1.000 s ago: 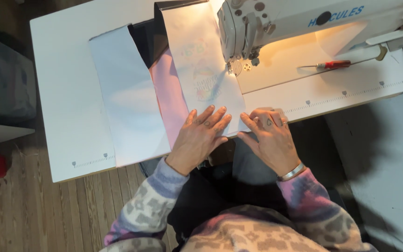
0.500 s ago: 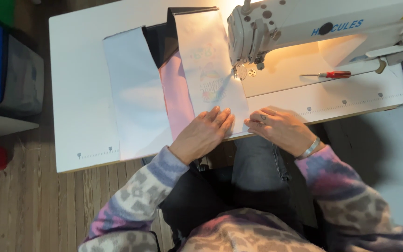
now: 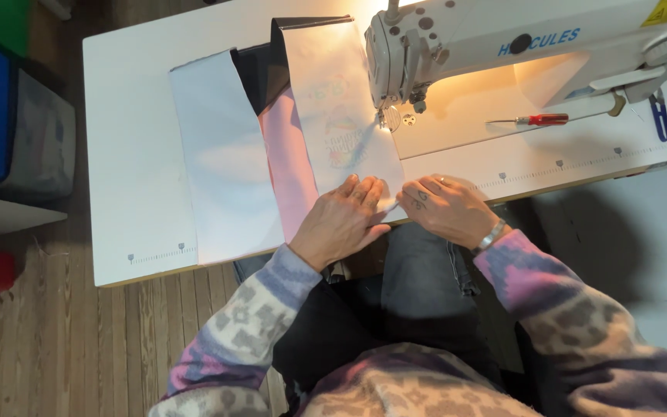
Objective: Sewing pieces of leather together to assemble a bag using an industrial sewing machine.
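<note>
My left hand (image 3: 343,221) lies flat, fingers spread, on the near end of a white printed fabric strip (image 3: 341,116) at the table's front edge. My right hand (image 3: 448,208) rests just to its right, fingertips pinching or pressing the strip's near right corner. The strip runs away from me to the needle of a white sewing machine (image 3: 457,38), lit by its lamp. A pink fabric strip (image 3: 291,166) lies to the left of the printed one, then a pale white-blue strip (image 3: 221,162). Dark fabric (image 3: 260,66) shows at the far end.
A red-handled screwdriver (image 3: 534,120) lies on the white table (image 3: 129,154) right of the needle. A blue clip-like tool (image 3: 660,116) sits at the far right. Blue and grey bins (image 3: 9,123) stand on the wooden floor to the left.
The view has shifted, so the table sits further right in the frame. Both hands stay on the strip's near end, the right hand's fingers closer to the left hand.
</note>
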